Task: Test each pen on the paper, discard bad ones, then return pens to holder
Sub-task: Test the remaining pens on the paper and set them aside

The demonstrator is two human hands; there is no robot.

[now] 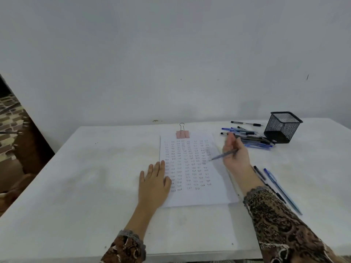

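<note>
My right hand (235, 154) has its fingers curled round a slim blue-grey ballpoint pen (224, 155), pinching it near its back end. The pen's long axis runs almost level across my view, tip pointing left and slightly toward me. The tip sits at the right margin of the white sheet of paper (193, 196), which is covered in rows of small handwritten marks; I cannot tell whether it touches. My left hand (154, 184) lies flat, fingers straight and together, pressing the sheet's left edge and holding nothing.

A pink binder clip (182, 133) bites the top edge of the paper. Just beyond my right hand lies a loose heap of blue and black pens (250, 138), mostly pointing left to right, beside a black wire-mesh pen holder (283, 127) that stands upright. Near my right forearm, a black pen (259, 172) and a blue pen (281, 188) lie side by side on the white table (95, 168), slanting away from me toward the left.
</note>
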